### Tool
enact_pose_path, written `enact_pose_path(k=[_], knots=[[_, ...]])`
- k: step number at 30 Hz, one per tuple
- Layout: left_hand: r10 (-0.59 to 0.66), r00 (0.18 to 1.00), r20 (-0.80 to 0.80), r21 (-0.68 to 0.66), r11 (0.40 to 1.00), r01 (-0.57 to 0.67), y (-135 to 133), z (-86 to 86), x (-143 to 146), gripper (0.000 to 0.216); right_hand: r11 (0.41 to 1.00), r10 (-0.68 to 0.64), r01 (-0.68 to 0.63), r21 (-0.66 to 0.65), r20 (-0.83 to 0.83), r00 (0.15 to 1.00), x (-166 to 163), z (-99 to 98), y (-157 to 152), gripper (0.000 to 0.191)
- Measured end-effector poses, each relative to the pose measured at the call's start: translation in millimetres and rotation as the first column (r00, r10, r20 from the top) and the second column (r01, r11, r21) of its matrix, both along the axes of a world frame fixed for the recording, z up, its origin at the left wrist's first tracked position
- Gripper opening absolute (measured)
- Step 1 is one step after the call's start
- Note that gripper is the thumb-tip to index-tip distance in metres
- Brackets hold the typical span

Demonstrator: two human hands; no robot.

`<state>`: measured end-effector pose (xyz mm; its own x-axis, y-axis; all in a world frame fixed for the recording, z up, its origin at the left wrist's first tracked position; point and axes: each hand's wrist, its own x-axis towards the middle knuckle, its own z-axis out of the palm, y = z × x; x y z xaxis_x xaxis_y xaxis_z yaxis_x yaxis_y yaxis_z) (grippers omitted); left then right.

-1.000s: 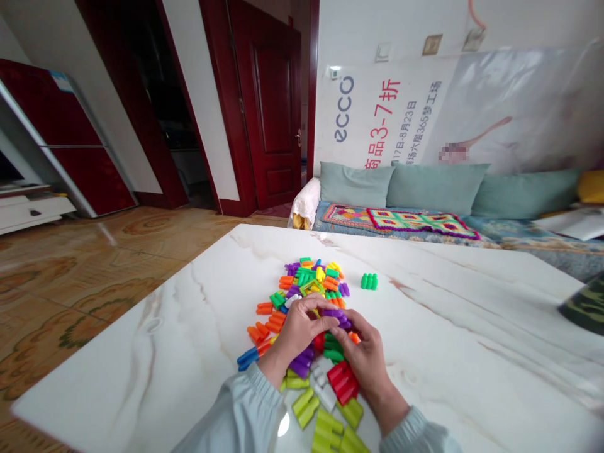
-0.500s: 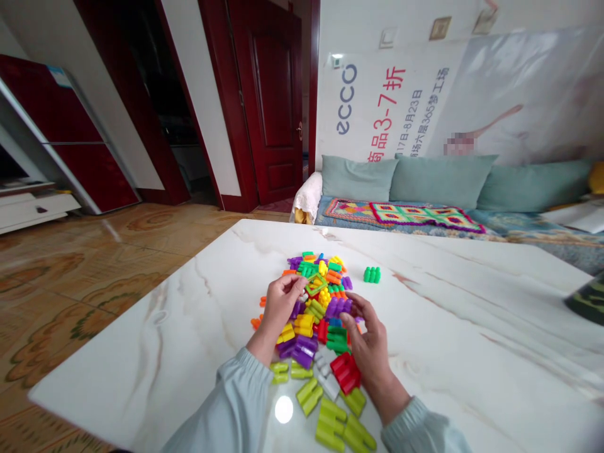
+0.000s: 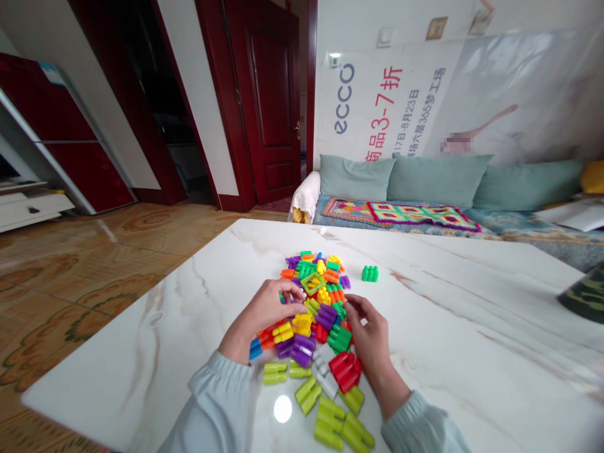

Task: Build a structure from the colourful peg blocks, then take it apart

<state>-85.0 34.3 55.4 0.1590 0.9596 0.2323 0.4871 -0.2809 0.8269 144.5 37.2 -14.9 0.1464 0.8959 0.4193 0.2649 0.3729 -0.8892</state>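
Note:
My left hand (image 3: 264,311) reaches over the left side of a pile of colourful plastic building blocks. Its thumb and fingers are apart, with nothing visibly held. Just beyond its fingertips a lime-green square frame piece (image 3: 312,284) rests on the pile. My right hand (image 3: 372,330) is at the pile's right edge, fingers curved and a gap showing at the thumb. Close to it are a purple block (image 3: 326,316) and a green block (image 3: 339,338). Nearer to me lie a red block (image 3: 345,371), a grey block (image 3: 323,370) and several lime-green blocks (image 3: 329,423).
The blocks lie on a white marble-patterned table (image 3: 189,327). A single green block (image 3: 370,274) sits apart at the right. A camouflage-patterned object (image 3: 585,297) stands at the table's right edge. Behind the table is a sofa with pale green cushions (image 3: 438,179).
My left hand has let go of the lime-green frame piece and drawn back to the left, its fingers opening. The purple block by my right hand has shifted left and down, away from the fingers.

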Motion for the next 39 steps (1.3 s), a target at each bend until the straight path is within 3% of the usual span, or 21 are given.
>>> enact_pose_path(k=[4,7,10,17,23,25,27,29,31,35,39], knots=[[-0.092,0.971,-0.221,-0.038,0.996,0.086,-7.8,8.8,-12.5,0.025,0.997,-0.054,0.045,-0.063,-0.137,0.989,5.2,-3.4,4.8,0.031],[-0.142,0.913,-0.383,-0.148,0.985,0.091,-7.2,3.5,-12.9,0.034,0.996,-0.041,0.028,-0.080,-0.161,0.986,5.7,-5.4,6.0,0.031],[-0.131,0.863,-0.488,-0.177,0.983,0.050,-5.2,-4.1,-9.8,0.034,0.996,-0.023,0.010,-0.088,-0.149,0.989,4.4,-5.7,5.0,0.031],[-0.177,0.870,-0.461,-0.250,0.966,0.064,-3.0,-12.0,-7.4,0.037,0.995,-0.029,0.015,-0.095,-0.153,0.988,3.7,-1.6,3.3,0.032],[-0.185,0.899,-0.398,-0.231,0.968,0.097,-1.0,-18.2,-7.0,0.030,0.993,-0.044,0.027,-0.115,-0.154,0.987,5.0,-0.6,3.6,0.037],[-0.171,0.918,-0.358,-0.231,0.969,0.090,-0.5,-20.7,-5.9,0.025,0.991,-0.038,0.033,-0.128,-0.035,0.999,8.1,4.0,2.5,0.038],[-0.132,0.933,-0.335,-0.207,0.976,0.064,0.6,-22.8,-5.3,0.020,0.982,-0.003,0.045,-0.186,0.219,0.976,12.9,12.8,-0.2,0.039],[-0.072,0.942,-0.327,-0.151,0.988,0.024,2.3,-24.1,-5.1,0.017,0.962,0.068,0.071,-0.265,0.482,0.873,17.9,24.2,-4.4,0.040],[-0.008,0.949,-0.315,-0.079,0.997,-0.018,3.9,-24.2,-4.0,0.017,0.941,0.150,0.088,-0.327,0.634,0.759,21.5,35.5,-9.3,0.037],[0.035,0.966,-0.256,0.066,0.998,-0.019,4.0,-20.7,7.7,0.017,0.913,0.265,0.071,-0.402,0.715,0.647,23.2,48.1,-17.0,0.028],[-0.090,0.971,-0.224,0.178,0.975,0.131,-0.3,-20.8,30.3,0.014,0.933,0.269,0.009,-0.360,0.712,0.648,21.3,44.9,-18.1,0.023]])
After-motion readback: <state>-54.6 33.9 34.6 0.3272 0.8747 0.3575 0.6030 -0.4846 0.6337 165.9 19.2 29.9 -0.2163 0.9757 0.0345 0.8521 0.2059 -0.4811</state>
